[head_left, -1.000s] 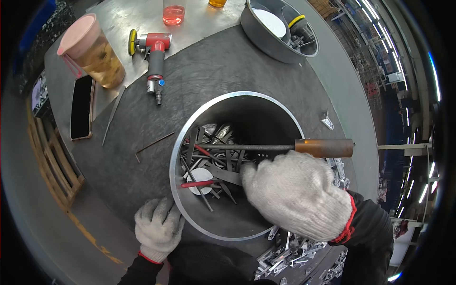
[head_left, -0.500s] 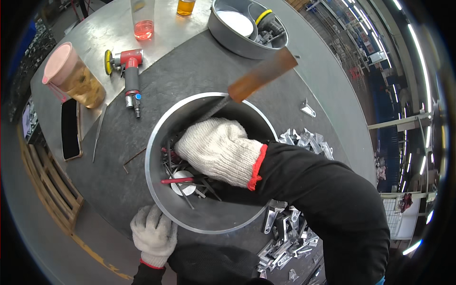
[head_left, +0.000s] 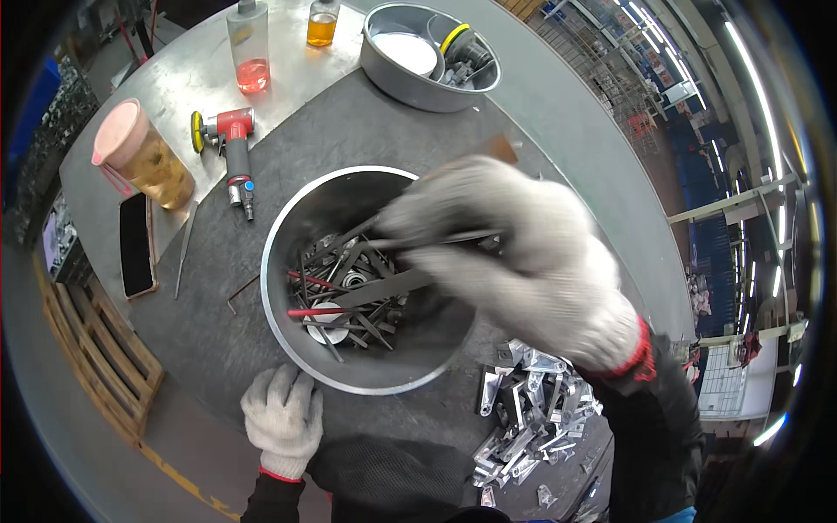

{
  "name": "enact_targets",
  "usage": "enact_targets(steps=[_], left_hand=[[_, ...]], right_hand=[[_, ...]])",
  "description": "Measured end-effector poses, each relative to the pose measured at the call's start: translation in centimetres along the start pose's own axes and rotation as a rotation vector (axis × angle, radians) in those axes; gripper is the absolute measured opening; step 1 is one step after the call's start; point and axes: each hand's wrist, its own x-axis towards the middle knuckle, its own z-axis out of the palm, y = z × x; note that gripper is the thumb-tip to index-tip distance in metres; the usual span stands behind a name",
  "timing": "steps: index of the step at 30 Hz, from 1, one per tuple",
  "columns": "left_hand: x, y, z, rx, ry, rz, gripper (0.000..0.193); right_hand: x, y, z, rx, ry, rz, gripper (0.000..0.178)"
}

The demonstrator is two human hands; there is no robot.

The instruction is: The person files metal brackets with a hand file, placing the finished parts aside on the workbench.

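Note:
Over the right side of a deep grey metal pot (head_left: 270,253), my gloved right hand (head_left: 532,253) is smeared by motion. Its thumb and fingers close around a thin grey metal rod (head_left: 466,236), whose exact kind is blurred. Behind the fingers shows the brown handle (head_left: 503,150) of a tool, partly hidden. Inside the pot lie several files and flat metal strips (head_left: 384,289), a red-handled tool (head_left: 314,312) and a white disc (head_left: 328,329). My gloved left hand (head_left: 283,417) lies with its fingers extended at the table edge, just below the pot, holding nothing.
Small shiny metal parts (head_left: 532,410) are heaped right of the pot. Left are a red air sander (head_left: 235,144), a phone (head_left: 135,248), a pink-lidded jug (head_left: 153,157) and a thin metal tool (head_left: 185,253). A grey basin (head_left: 418,94) and two bottles (head_left: 250,48) stand farther back.
My right hand has risen out of the pot and moved right, now with a thin rod in its fingers. The brown handle is now mostly behind it. My left hand stays put.

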Motion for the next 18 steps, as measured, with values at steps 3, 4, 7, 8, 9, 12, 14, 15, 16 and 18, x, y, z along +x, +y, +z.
enact_targets(steps=[3,4,7,8,9,12,14,15,16,18], left_hand=[[-0.2,-0.2,0.0,-0.042,0.040,0.011,0.039],[-0.2,-0.2,-0.1,-0.062,0.031,-0.002,0.039],[0.6,0.9,-1.0,-0.202,0.185,0.006,0.040],[1.0,1.9,-1.4,-0.252,0.268,0.047,0.039],[1.4,3.2,-1.9,-0.339,0.206,-0.012,0.038],[1.3,9.4,-4.7,-0.616,0.045,0.063,0.040],[-0.3,15.7,-6.0,-0.966,-0.146,-0.063,0.046],[-1.2,18.8,-6.3,-1.122,-0.256,-0.048,0.043],[-2.2,22.0,-6.0,-1.212,-0.315,0.020,0.047],[-4.5,27.3,-4.9,-1.089,-0.494,0.249,0.044]], right_hand=[[-6.2,-2.4,-2.4,0.543,0.267,0.397,0.018],[-8.1,-2.8,-2.6,0.716,0.374,0.477,0.016],[-13.3,-2.6,-3.0,0.759,0.520,0.702,0.015],[-15.0,-2.3,-3.2,0.753,0.533,0.772,0.016],[-16.8,-2.2,-3.3,0.804,0.533,0.694,0.016],[-22.5,-2.0,-3.5,0.874,0.576,0.695,0.018],[-27.0,-2.4,-3.8,0.917,0.589,0.664,0.017],[-29.3,-2.6,-3.9,0.906,0.594,0.695,0.017],[-31.7,-2.9,-4.1,0.924,0.615,0.663,0.017],[-36.9,-3.5,-4.0,0.954,0.604,0.739,0.020]])
